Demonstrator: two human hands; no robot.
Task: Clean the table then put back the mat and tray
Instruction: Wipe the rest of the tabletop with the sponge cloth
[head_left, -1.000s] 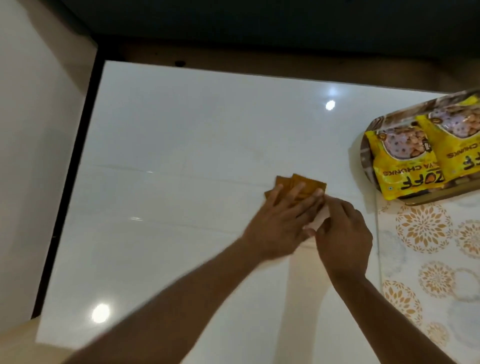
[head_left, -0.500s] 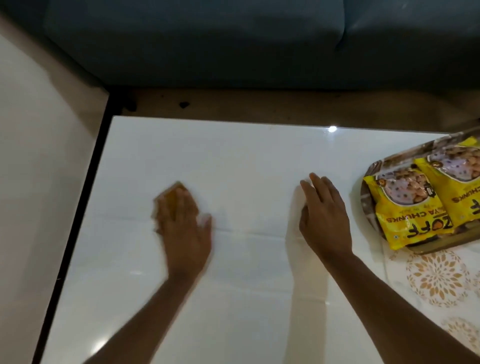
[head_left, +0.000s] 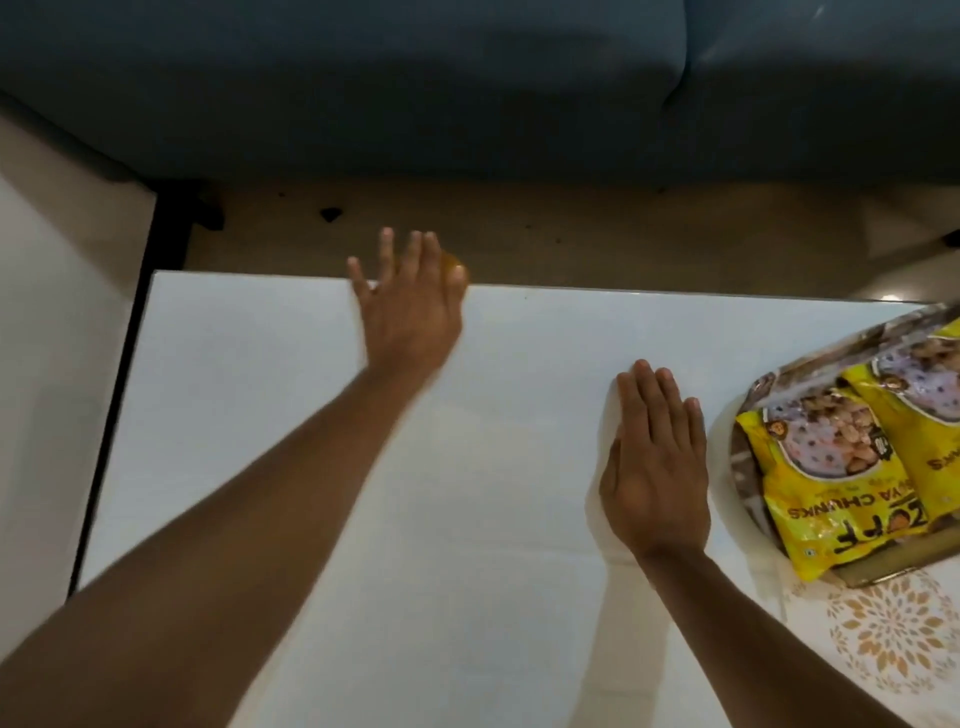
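Yellow snack packets (head_left: 831, 467) in the tray (head_left: 748, 410)

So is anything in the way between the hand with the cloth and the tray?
Yes. The right hand lies flat on the white table, between the left hand pressing the orange cloth at the far edge and the tray.

Orange cloth (head_left: 453, 266) mostly under left hand (head_left: 410, 306)
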